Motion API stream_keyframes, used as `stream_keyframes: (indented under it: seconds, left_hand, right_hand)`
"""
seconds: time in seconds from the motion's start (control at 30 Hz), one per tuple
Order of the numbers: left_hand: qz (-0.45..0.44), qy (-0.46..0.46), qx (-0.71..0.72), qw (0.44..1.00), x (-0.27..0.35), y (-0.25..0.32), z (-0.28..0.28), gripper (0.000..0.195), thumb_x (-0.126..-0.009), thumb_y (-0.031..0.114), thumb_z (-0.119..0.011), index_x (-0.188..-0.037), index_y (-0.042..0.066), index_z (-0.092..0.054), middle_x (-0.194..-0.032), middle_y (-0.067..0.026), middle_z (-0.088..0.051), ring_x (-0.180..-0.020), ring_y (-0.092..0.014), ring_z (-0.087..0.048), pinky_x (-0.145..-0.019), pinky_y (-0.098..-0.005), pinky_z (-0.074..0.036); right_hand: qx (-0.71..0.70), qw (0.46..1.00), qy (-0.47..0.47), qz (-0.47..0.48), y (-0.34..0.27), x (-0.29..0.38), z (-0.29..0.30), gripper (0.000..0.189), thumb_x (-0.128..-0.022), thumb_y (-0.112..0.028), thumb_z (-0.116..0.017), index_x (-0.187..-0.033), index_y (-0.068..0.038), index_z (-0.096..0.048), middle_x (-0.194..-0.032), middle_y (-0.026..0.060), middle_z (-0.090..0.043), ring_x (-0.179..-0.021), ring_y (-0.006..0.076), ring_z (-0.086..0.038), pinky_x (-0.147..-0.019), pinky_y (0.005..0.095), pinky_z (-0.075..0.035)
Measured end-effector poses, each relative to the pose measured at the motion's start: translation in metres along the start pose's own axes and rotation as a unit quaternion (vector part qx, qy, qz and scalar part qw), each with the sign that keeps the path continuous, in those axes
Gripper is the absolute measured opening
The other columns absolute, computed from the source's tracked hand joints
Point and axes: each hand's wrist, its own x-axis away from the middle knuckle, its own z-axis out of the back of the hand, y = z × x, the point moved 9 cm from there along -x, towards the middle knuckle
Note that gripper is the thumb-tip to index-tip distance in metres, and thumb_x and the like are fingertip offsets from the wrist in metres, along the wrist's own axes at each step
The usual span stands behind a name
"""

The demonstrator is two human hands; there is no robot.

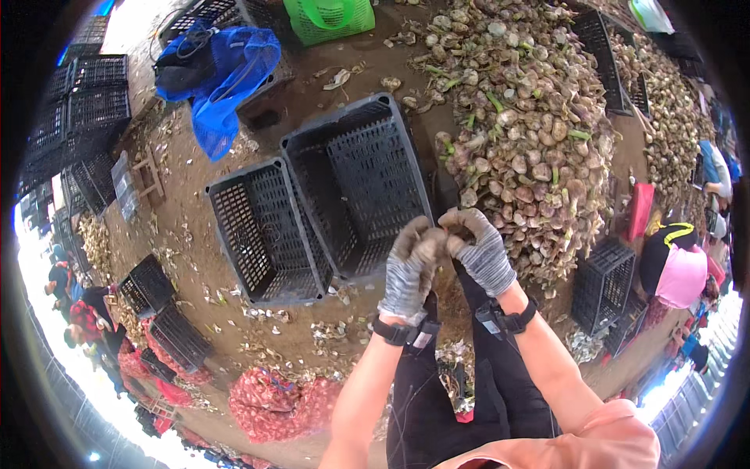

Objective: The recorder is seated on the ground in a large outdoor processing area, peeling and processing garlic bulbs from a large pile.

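My left hand (413, 258) and my right hand (477, 246) meet in front of my knees, both in grey knit gloves with brown, soiled fingers. Their fingertips are curled in and touch each other; whether a small thing is pinched between them is hidden by the gloves. Right beside my right hand rises a large heap of garlic bulbs (527, 135), with dry skins and some green stems. To the left of my left hand lies a big black plastic crate (375, 170), its open side facing me. A second black crate (269, 228) rests against it.
A blue mesh bag (234, 76) hangs over another crate at the far left. A green bag (331, 20) stands at the back. Red net sacks (281, 404) lie near my left arm. A black crate (603, 287) and a person in pink (679, 272) are to the right.
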Motion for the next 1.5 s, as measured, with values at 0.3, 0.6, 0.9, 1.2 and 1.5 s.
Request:
stream_keyframes:
  seconds: [0.3, 0.6, 0.9, 1.2, 1.5]
  left_hand:
    - [0.085, -0.098, 0.007, 0.992, 0.095, -0.049, 0.023, 0.063, -0.075, 0.029, -0.07, -0.123, -0.002, -0.044, -0.12, -0.0093, -0.051, -0.105, -0.018, -0.055, -0.084, -0.0276, -0.049]
    - [0.093, 0.01, 0.032, 0.995, 0.134, -0.13, 0.072, 0.056, -0.078, 0.029, -0.069, -0.121, 0.002, -0.046, -0.11, -0.005, -0.055, -0.096, -0.015, -0.057, -0.081, -0.0276, -0.049]
    - [-0.043, 0.14, -0.325, 0.934, 0.123, -0.152, 0.196, 0.035, -0.08, 0.007, -0.063, -0.113, 0.001, -0.053, -0.104, -0.0068, -0.06, -0.094, -0.015, -0.057, -0.083, -0.0284, -0.048]
    - [0.171, -0.21, -0.944, 0.188, 0.155, -0.281, 0.436, 0.049, -0.084, 0.028, -0.046, -0.132, 0.021, -0.041, -0.136, -0.0093, -0.042, -0.127, -0.023, -0.037, -0.107, -0.0497, -0.016]
    - [0.4, -0.006, -0.883, 0.245, 0.175, -0.383, 0.502, 0.035, -0.084, 0.034, -0.042, -0.102, 0.015, -0.066, -0.108, -0.0086, -0.062, -0.098, -0.025, -0.06, -0.081, -0.0388, -0.049]
  right_hand:
    - [0.073, 0.99, -0.1, -0.073, 0.034, 0.103, -0.035, 0.032, -0.072, -0.005, -0.065, -0.103, -0.004, -0.06, -0.098, 0.009, -0.058, -0.091, 0.0186, -0.057, -0.081, 0.0293, -0.046]
    - [-0.018, 0.97, -0.066, -0.232, 0.129, 0.16, -0.031, 0.036, -0.081, -0.014, -0.063, -0.112, 0.0, -0.052, -0.099, 0.0074, -0.059, -0.093, 0.0139, -0.054, -0.082, 0.0267, -0.045]
    - [-0.091, 0.936, 0.115, -0.321, 0.216, 0.199, 0.058, 0.024, -0.088, -0.019, -0.057, -0.104, 0.0, -0.057, -0.089, 0.0067, -0.062, -0.072, 0.0111, -0.059, -0.066, 0.0244, -0.051]
    - [-0.143, 0.903, 0.196, -0.355, 0.334, 0.288, 0.194, 0.022, -0.087, -0.014, -0.057, -0.103, 0.002, -0.057, -0.084, 0.0091, -0.062, -0.069, 0.0129, -0.06, -0.062, 0.0251, -0.053]
    - [-0.122, 0.898, 0.187, -0.378, 0.416, 0.372, 0.364, 0.02, -0.088, -0.014, -0.055, -0.103, 0.0, -0.058, -0.083, 0.0065, -0.062, -0.068, 0.0127, -0.061, -0.06, 0.0228, -0.051]
